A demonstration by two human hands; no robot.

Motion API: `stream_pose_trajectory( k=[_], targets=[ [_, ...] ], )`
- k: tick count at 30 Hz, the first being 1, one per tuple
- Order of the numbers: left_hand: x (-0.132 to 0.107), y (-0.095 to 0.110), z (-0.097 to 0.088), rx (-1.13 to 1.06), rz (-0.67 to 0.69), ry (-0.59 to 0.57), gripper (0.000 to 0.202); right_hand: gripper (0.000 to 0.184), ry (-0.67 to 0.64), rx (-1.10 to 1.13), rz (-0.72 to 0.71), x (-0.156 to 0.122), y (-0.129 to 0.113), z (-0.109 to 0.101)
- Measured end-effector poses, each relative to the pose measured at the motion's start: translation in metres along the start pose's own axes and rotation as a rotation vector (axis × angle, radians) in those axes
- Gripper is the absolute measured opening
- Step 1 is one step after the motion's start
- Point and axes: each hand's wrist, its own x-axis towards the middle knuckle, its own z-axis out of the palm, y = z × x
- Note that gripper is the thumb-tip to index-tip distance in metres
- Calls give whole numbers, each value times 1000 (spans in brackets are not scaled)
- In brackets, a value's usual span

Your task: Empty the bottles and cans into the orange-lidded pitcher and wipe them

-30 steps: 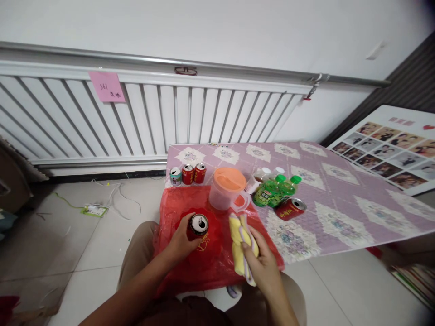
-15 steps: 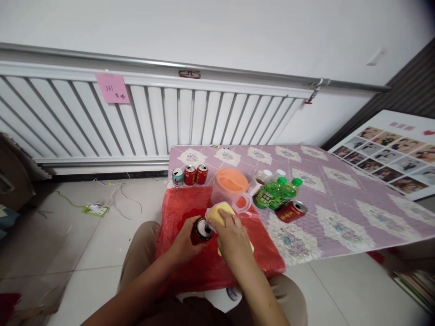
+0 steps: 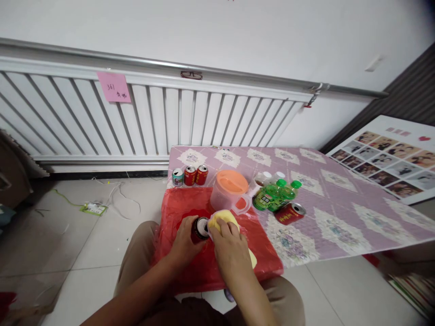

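My left hand [image 3: 183, 242] is wrapped round a red drink can [image 3: 200, 228] that stands on a red plastic sheet [image 3: 185, 206] at the near corner of the table. My right hand [image 3: 230, 246] grips a yellow cloth [image 3: 220, 219] and presses it against the can's top and right side. An orange-lidded plastic pitcher [image 3: 227, 191] stands just behind the cloth.
Three small cans [image 3: 189, 175] stand at the table's left edge. Green bottles [image 3: 276, 194] and a red can lying on its side [image 3: 289, 213] sit right of the pitcher on the purple patterned tablecloth [image 3: 340, 203]. A white radiator [image 3: 136, 122] lines the wall; a power strip [image 3: 94, 208] lies on the floor.
My right hand brought the yellow cloth from the right of the can onto the can's top, then slid it a little down the side. My left hand kept holding the can.
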Motion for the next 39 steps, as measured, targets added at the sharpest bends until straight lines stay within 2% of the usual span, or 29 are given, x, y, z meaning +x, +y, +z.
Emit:
stream_pose_trajectory(
  k=[8,15,18,21,25,28,30,34,36,39],
  targets=[
    [0,-5,5,43,-29,34,59,51,-30,59,52,-9,-10,5],
    [1,-17,5,52,-38,30,66,56,-77,105,11,-20,-17,3],
    [1,-17,5,85,-36,43,60,58,-56,108,-10,-23,-22,4],
    [3,-14,3,106,-38,69,52,61,-16,100,-33,-24,-24,12],
    [7,-9,0,59,-5,66,60,61,11,116,-32,-21,-9,30],
    [8,-5,-2,-17,37,41,63,58,113,170,4,-19,13,40],
    [8,-3,-1,-57,42,29,63,56,242,251,9,-17,26,41],
    [6,0,3,-133,20,-6,64,52,504,463,-21,-11,33,42],
    [6,3,4,-189,-16,-28,67,53,537,576,-32,-6,28,49],
    [8,8,1,-272,-74,-46,69,55,513,760,-3,-1,17,71]
  ],
)
